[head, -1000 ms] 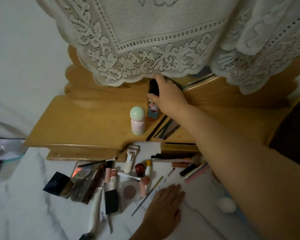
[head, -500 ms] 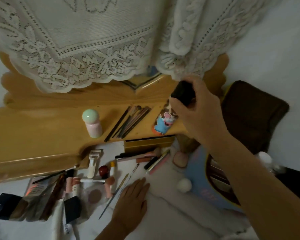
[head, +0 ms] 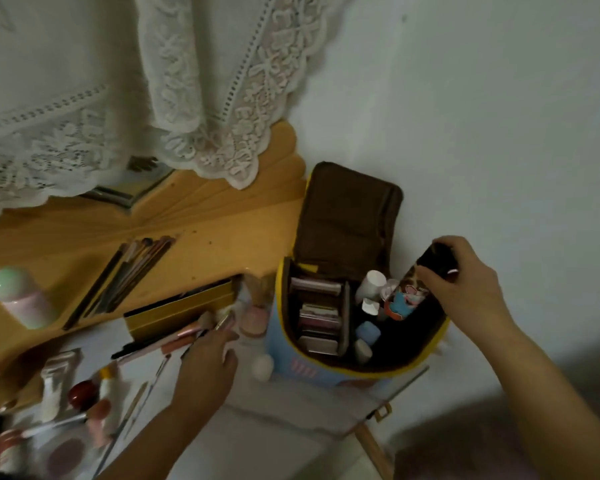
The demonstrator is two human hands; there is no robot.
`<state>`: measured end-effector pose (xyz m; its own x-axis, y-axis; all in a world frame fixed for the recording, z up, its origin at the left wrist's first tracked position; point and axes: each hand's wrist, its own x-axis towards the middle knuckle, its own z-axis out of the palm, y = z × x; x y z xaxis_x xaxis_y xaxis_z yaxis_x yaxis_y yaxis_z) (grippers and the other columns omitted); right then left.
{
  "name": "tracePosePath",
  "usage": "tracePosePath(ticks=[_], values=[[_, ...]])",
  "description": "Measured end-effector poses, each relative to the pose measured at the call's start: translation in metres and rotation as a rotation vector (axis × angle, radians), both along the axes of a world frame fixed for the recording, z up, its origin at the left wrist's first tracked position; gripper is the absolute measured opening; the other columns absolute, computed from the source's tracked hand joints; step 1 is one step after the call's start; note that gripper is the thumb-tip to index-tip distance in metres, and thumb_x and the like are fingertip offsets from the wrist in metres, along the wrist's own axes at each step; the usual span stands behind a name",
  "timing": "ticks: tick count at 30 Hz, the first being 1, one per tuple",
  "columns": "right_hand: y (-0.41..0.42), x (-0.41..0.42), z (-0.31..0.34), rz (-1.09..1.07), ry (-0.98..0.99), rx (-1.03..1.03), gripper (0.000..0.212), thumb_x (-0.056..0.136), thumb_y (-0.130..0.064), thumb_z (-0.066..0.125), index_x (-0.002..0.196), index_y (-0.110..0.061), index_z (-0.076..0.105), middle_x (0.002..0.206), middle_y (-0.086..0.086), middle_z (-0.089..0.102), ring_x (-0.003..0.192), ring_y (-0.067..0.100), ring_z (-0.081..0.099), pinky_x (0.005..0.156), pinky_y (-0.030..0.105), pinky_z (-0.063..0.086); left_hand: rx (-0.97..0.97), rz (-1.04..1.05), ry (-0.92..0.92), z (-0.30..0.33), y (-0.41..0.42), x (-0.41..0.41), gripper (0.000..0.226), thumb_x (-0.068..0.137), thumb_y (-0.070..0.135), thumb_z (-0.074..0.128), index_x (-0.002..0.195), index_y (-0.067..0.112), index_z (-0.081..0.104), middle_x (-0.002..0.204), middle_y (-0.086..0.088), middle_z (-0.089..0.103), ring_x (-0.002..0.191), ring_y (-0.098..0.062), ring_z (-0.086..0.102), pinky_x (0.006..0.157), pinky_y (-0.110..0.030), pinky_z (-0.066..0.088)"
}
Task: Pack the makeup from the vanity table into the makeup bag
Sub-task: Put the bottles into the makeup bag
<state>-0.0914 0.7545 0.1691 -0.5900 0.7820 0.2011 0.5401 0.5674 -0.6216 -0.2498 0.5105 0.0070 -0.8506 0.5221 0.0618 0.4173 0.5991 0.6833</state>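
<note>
- Risk, bottle: the cartoon-print bottle (head: 404, 301) enters the makeup bag (head: 326, 367) tilted, black cap toward 1 o'clock, base toward 7 o'clock. The right compartment already holds a white tube (head: 373, 284) and a blue item (head: 367, 332); the base seems likely to catch on these and lodge aslant, or knock the tube over.
- Risk, cap: the grip sits on the cap alone. If the cap is loose, I judge it could part from the body on release.
- Risk, bag: it stands at the counter (head: 291, 403) corner, near the edge; a hard push down could shift or tip it.
- Risk, left side: the view faces the bag, so the left hand works largely unwatched and may scatter the loose brushes (head: 187, 332).
- Right hand (head: 465, 289): at 3 o'clock, arm entering from the lower right, fingers curled round the bottle's cap from above, over the bag's right rim.
- Left hand (head: 208, 368): at 7 o'clock of the bag, palm down, fingers reaching onto the brushes; motion blur hides whether they pinch anything, so I cannot tell.
- Location, remaining makeup: a fan of brushes (head: 125, 271) and a mint-capped pink bottle (head: 18, 296) on the wooden shelf at 9 o'clock; a white sponge (head: 263, 367) just beside the bag.
</note>
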Motion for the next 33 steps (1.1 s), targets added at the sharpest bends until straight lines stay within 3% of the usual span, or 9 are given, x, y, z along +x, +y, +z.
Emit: tracePosePath(ticks=[3,5,9,19,21,23,25,28,33], values=[[0.018,0.006,-0.014,0.017,-0.098,-0.022,0.034,0.083,-0.015,0.068,0.112,-0.018,0.049,0.099,0.006,0.058,0.083,0.024,0.057,0.068,0.03,0.046,0.252,-0.078,-0.066,0.035,0.037,0.011,0.023,0.092,0.013,0.051,0.115,0.018,0.056,0.11,-0.002,0.063,0.102,-0.013,0.056,0.084,-0.021,0.039],[0.029,0.006,-0.027,0.04,-0.195,-0.001,0.037,0.08,-0.012,0.07,0.113,-0.015,0.052,0.103,0.011,0.06,0.09,0.026,0.057,0.073,0.029,0.044,0.321,-0.152,-0.158,0.048,0.06,0.015,0.028,0.093,0.019,0.049,0.121,0.027,0.047,0.112,0.004,0.06,0.103,-0.012,0.058,0.086,-0.029,0.048],[0.039,-0.002,-0.048,0.081,-0.333,0.019,0.043,0.08,-0.01,0.068,0.12,-0.012,0.052,0.112,0.016,0.053,0.101,0.03,0.053,0.075,0.025,0.036,0.243,-0.041,-0.156,0.052,0.092,0.012,0.035,0.091,0.021,0.054,0.124,0.016,0.042,0.115,-0.007,0.061,0.101,-0.024,0.061,0.083,-0.043,0.053],[0.033,-0.021,-0.094,0.238,-0.734,0.385,0.04,0.094,-0.01,0.045,0.132,-0.013,0.033,0.133,0.013,0.038,0.114,0.024,0.047,0.085,0.028,0.047,0.151,0.053,-0.088,0.046,0.1,-0.001,0.032,0.086,0.006,0.057,0.101,0.024,0.035,0.094,-0.007,0.061,0.08,-0.023,0.062,0.065,-0.038,0.053],[0.03,-0.022,-0.099,0.217,-0.793,0.458,0.039,0.091,-0.011,0.052,0.128,-0.008,0.042,0.129,0.019,0.042,0.102,0.027,0.055,0.074,0.03,0.052,0.158,0.049,-0.093,0.046,0.098,-0.002,0.034,0.086,0.006,0.056,0.098,0.026,0.032,0.089,-0.006,0.061,0.076,-0.023,0.062,0.062,-0.037,0.051],[0.035,-0.022,-0.106,0.217,-0.817,0.52,0.044,0.061,-0.011,0.084,0.1,-0.003,0.066,0.095,0.022,0.06,0.067,0.027,0.061,0.043,0.028,0.049,0.166,0.052,-0.101,0.046,0.098,-0.003,0.033,0.086,0.006,0.056,0.098,0.026,0.032,0.086,-0.005,0.06,0.073,-0.023,0.061,0.059,-0.035,0.05],[0.036,-0.022,-0.103,0.218,-0.803,0.529,0.044,0.046,-0.013,0.091,0.084,-0.005,0.07,0.076,0.018,0.062,0.056,0.025,0.059,0.035,0.025,0.043,0.168,0.054,-0.104,0.046,0.097,-0.003,0.034,0.087,0.006,0.056,0.098,0.026,0.031,0.086,-0.006,0.06,0.073,-0.023,0.061,0.058,-0.034,0.049],[0.038,-0.02,-0.102,0.206,-0.779,0.467,0.034,0.094,-0.015,0.047,0.128,-0.01,0.045,0.121,0.015,0.05,0.107,0.026,0.052,0.077,0.027,0.05,0.183,0.08,-0.137,0.048,0.098,-0.001,0.036,0.087,0.006,0.056,0.105,0.025,0.033,0.086,-0.005,0.061,0.078,-0.025,0.064,0.064,-0.04,0.054],[0.038,-0.018,-0.107,0.238,-0.608,0.378,0.034,0.095,-0.007,0.037,0.128,-0.015,0.04,0.131,0.009,0.043,0.116,0.023,0.043,0.088,0.026,0.042,0.121,0.048,-0.137,0.049,0.101,-0.002,0.055,0.09,0.008,0.05,0.139,0.021,0.029,0.099,-0.008,0.064,0.088,-0.027,0.064,0.072,-0.036,0.053]])
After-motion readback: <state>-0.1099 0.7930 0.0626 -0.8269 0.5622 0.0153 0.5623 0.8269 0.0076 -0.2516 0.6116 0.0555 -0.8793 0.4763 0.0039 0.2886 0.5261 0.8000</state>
